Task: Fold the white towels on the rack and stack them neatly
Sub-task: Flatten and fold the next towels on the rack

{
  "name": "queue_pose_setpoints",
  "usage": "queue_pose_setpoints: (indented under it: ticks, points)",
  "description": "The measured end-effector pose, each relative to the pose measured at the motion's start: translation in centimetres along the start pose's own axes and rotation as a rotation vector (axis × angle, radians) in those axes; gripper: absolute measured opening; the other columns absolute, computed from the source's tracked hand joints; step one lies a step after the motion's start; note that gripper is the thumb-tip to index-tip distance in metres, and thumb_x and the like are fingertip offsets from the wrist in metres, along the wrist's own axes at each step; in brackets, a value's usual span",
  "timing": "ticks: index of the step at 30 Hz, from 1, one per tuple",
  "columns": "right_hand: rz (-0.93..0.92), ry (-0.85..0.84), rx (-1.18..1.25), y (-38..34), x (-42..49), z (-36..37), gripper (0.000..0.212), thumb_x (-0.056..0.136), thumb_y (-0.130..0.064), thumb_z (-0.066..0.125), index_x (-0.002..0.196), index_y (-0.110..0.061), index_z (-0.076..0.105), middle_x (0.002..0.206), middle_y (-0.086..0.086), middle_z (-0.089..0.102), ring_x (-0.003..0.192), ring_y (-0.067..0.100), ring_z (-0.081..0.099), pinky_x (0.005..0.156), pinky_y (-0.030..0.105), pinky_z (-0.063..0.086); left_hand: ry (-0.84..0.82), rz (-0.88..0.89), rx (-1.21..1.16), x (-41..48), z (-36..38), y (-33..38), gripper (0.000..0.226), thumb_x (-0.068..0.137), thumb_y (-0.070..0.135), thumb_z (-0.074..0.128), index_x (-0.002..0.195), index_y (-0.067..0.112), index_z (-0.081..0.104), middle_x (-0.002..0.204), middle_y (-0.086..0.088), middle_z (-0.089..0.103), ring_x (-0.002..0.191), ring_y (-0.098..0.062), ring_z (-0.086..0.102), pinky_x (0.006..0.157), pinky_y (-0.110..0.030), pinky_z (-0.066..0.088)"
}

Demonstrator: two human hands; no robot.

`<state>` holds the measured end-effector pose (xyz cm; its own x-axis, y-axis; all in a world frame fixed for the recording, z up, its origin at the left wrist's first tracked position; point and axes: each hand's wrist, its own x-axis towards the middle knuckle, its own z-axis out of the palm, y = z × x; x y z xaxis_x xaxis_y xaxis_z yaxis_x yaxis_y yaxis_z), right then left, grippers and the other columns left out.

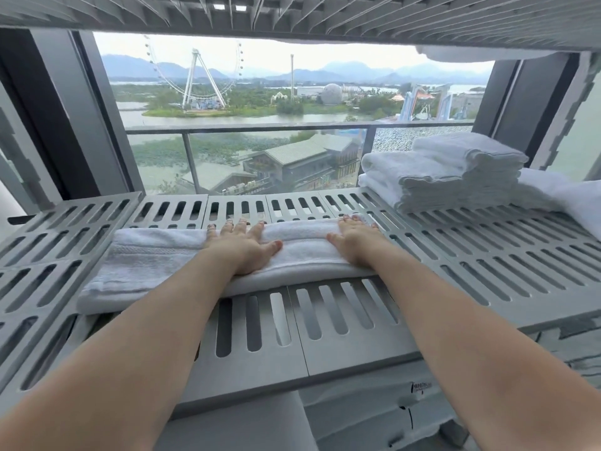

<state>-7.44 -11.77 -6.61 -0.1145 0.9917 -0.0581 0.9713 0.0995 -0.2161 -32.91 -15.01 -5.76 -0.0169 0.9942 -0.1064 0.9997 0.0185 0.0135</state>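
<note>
Two hands lie flat on one white towel [156, 258] in the head view. The left hand [242, 247] is near the towel's middle and the right hand [356, 244] is at its 3 o'clock end. Fingers are straight and spread, so each grip is released: the palms press down and grasp nothing.

The towel lies on the slatted rack shelf [487, 255], close to the front edge and a little toward 9 o'clock of centre. It is already a long narrow band. Its long axis runs nearly side to side, from about 8 o'clock up to 2 o'clock, and a woven border shows at the 8 o'clock end.

This looks like the smoothing step after a lengthwise fold. The next move probably calls for pinching one end and bringing it across the long axis onto the other, with the edges kept matched. The bundle could then go on the stack of folded towels [455, 172] at 2 o'clock, well apart from both hands. A loose towel [572, 203] beside that stack at 3 o'clock appears not yet folded.
</note>
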Motion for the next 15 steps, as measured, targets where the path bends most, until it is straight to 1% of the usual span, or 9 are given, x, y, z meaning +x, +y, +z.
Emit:
queue_pose_setpoints:
  ticks: [4,7,8,10,11,12,13,15]
  points:
    - [-0.044,0.009,-0.007,0.1,0.1,0.0,0.069,0.104,-0.051,0.024,0.159,-0.011,0.012,0.168,0.003,0.003,0.154,0.019,-0.003,0.125,0.045,0.001,0.003,0.034,-0.01,-0.8,-0.3,1.7,0.081,0.091,0.081,0.014,0.16,0.041,-0.001,0.171,-0.002,-0.004,0.157,-0.026,-0.006,0.121,-0.063,-0.008]
    - [-0.085,-0.005,-0.009,0.4,0.4,-0.2,0.065,0.105,-0.048,0.028,0.156,-0.008,0.023,0.167,0.006,0.013,0.154,0.02,0.006,0.124,0.045,0.009,-0.007,0.101,0.007,-1.5,-0.2,4.1,0.076,0.091,0.081,0.013,0.158,0.047,-0.001,0.17,0.001,-0.008,0.156,-0.026,-0.009,0.119,-0.065,-0.01]
    - [-0.106,-0.011,-0.002,0.7,0.5,-0.4,0.061,0.105,-0.044,0.031,0.153,-0.007,0.028,0.165,0.008,0.018,0.153,0.021,0.011,0.124,0.044,0.013,-0.006,0.115,0.003,-1.7,-0.1,4.8,0.075,0.091,0.081,0.013,0.158,0.049,0.0,0.17,0.001,-0.008,0.156,-0.026,-0.01,0.119,-0.065,-0.011]
    - [-0.143,0.008,0.03,1.5,0.8,-0.8,0.046,0.104,-0.026,0.035,0.146,-0.006,0.039,0.161,0.01,0.028,0.149,0.023,0.023,0.121,0.042,0.021,0.006,0.137,-0.004,-1.8,0.1,6.1,0.075,0.09,0.082,0.012,0.157,0.05,-0.001,0.17,0.003,-0.008,0.156,-0.025,-0.012,0.119,-0.064,-0.011]
    - [-0.14,0.036,0.043,2.1,1.1,-1.0,0.044,0.102,-0.017,0.035,0.144,-0.004,0.041,0.16,0.011,0.03,0.147,0.024,0.026,0.12,0.042,0.024,0.014,0.148,-0.006,-1.9,0.2,6.7,0.075,0.09,0.082,0.011,0.157,0.051,-0.002,0.17,0.003,-0.009,0.156,-0.024,-0.012,0.12,-0.064,-0.011]
    - [-0.109,0.064,0.049,2.7,1.3,-1.0,0.047,0.1,-0.013,0.034,0.146,-0.002,0.038,0.16,0.013,0.029,0.147,0.025,0.026,0.12,0.042,0.025,0.022,0.158,-0.007,-1.9,0.4,7.2,0.075,0.089,0.083,0.01,0.156,0.051,-0.003,0.169,0.004,-0.009,0.155,-0.023,-0.013,0.12,-0.063,-0.011]
    - [-0.05,0.073,0.041,3.3,1.6,-1.0,0.052,0.1,-0.014,0.033,0.15,0.0,0.032,0.162,0.015,0.025,0.149,0.027,0.022,0.121,0.043,0.023,0.03,0.169,-0.007,-1.9,0.7,7.9,0.076,0.088,0.084,0.008,0.155,0.052,-0.004,0.169,0.004,-0.01,0.155,-0.023,-0.014,0.12,-0.063,-0.011]
    - [0.09,0.013,0.006,4.2,2.0,-0.9,0.058,0.101,-0.029,0.027,0.155,-0.006,0.025,0.163,0.019,0.019,0.151,0.035,0.014,0.122,0.048,0.016,0.046,0.184,0.004,-1.8,1.2,8.9,0.078,0.085,0.086,0.005,0.155,0.053,-0.005,0.168,0.004,-0.012,0.155,-0.022,-0.014,0.121,-0.062,-0.01]
